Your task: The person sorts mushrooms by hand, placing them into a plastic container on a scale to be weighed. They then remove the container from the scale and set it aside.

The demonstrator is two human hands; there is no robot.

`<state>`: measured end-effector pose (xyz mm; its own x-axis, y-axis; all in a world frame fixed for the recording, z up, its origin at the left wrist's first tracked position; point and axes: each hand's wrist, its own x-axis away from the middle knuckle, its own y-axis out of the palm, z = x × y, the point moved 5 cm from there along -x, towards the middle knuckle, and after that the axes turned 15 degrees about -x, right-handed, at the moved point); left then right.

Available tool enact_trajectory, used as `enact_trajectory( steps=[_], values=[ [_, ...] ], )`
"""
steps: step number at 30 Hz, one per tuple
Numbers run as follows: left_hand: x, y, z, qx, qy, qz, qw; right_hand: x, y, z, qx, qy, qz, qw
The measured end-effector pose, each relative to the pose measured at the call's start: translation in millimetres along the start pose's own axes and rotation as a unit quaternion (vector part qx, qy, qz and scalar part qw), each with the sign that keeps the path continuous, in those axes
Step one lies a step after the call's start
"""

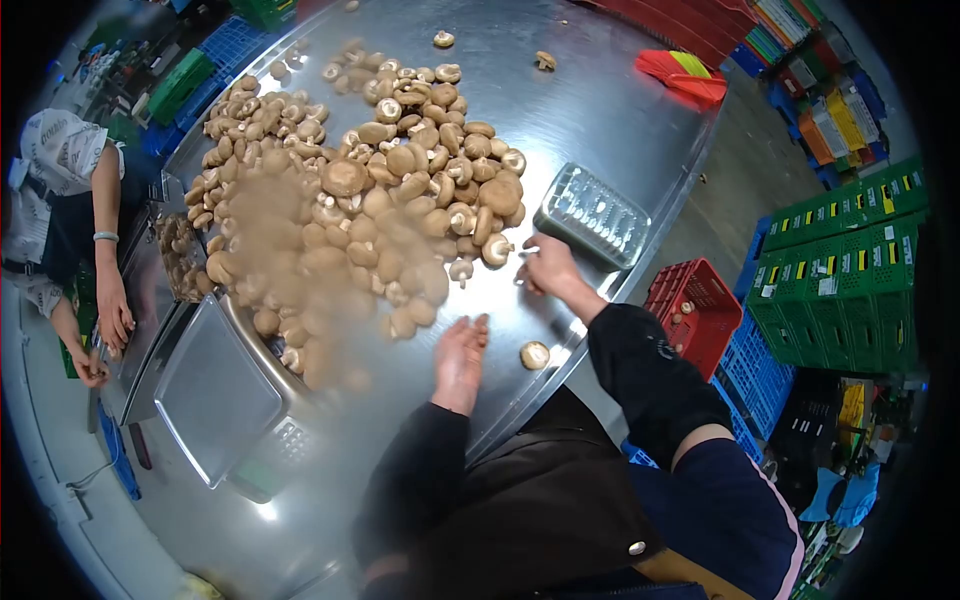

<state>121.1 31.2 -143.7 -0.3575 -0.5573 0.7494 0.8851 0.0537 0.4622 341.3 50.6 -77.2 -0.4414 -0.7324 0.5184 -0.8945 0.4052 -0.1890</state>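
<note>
A large heap of brown shiitake mushrooms (345, 178) covers the middle of the steel table (580, 90). My right hand (550, 268) is at the heap's right edge, fingers closed in a pinch. Small whitish bits show at its fingertips, too little to name. Close by lies a mushroom (496, 250), stem showing. My left hand (460, 366) hovers over bare metal below the heap, fingers apart and holding nothing. Between my hands and the table's near edge rests a single mushroom (535, 355). A clear plastic tray (595, 217) stands just beyond my right hand.
A weighing scale (220, 390) stands left of the heap. Across the table is another person, whose hand (115, 318) is low. On the floor to the right are a red crate (697, 312) and stacked green crates (840, 270). A blur veils part of the heap.
</note>
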Motion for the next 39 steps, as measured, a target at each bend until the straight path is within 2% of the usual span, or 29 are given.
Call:
enact_trajectory(
  steps=[3,7,8,12,16,20,24,27,30,33,36,38,39],
  values=[
    [-28.0,-28.4,50.9,-0.04,0.084,0.053,0.994,-26.3,57.6,-11.4,-0.061,-0.057,-0.023,0.996],
    [-31.9,-46.2,94.4,-0.055,0.199,0.132,0.97,-42.6,101.2,-7.0,-0.16,-0.064,-0.064,0.983],
    [-27.3,-43.4,97.7,-0.126,0.217,0.134,0.959,-45.4,103.1,-1.2,-0.171,-0.034,-0.091,0.98],
    [-10.4,-36.5,93.4,-0.138,0.246,0.131,0.95,-33.1,92.2,6.8,-0.304,-0.006,-0.165,0.938],
    [4.7,-38.3,84.7,-0.152,0.251,0.119,0.949,-5.3,78.4,10.8,-0.31,0.029,-0.154,0.938],
    [25.8,-38.7,77.6,-0.157,0.254,0.107,0.948,15.9,74.8,20.7,-0.339,0.007,-0.134,0.931],
    [55.8,-36.1,84.7,-0.143,0.259,0.063,0.953,44.3,73.7,12.8,-0.323,0.011,-0.145,0.935],
    [76.2,-47.9,92.3,-0.165,0.244,0.073,0.953,63.3,80.6,1.0,-0.302,0.02,-0.14,0.943],
    [97.8,-67.0,113.3,-0.158,0.267,0.097,0.946,78.2,98.7,-16.7,-0.272,0.011,-0.154,0.95],
    [116.7,-104.3,141.4,-0.213,0.278,0.128,0.928,86.7,131.2,-32.1,-0.257,-0.01,-0.2,0.945],
    [153.1,-131.4,180.1,-0.231,0.301,0.186,0.906,91.6,180.3,-49.3,-0.221,-0.061,-0.23,0.946],
    [167.7,-164.1,201.5,-0.233,0.306,0.235,0.893,90.9,219.0,-55.5,-0.163,-0.13,-0.245,0.947],
    [168.0,-192.7,210.7,-0.283,0.336,0.253,0.862,92.2,238.1,-59.2,-0.136,-0.166,-0.251,0.944]
  ],
)
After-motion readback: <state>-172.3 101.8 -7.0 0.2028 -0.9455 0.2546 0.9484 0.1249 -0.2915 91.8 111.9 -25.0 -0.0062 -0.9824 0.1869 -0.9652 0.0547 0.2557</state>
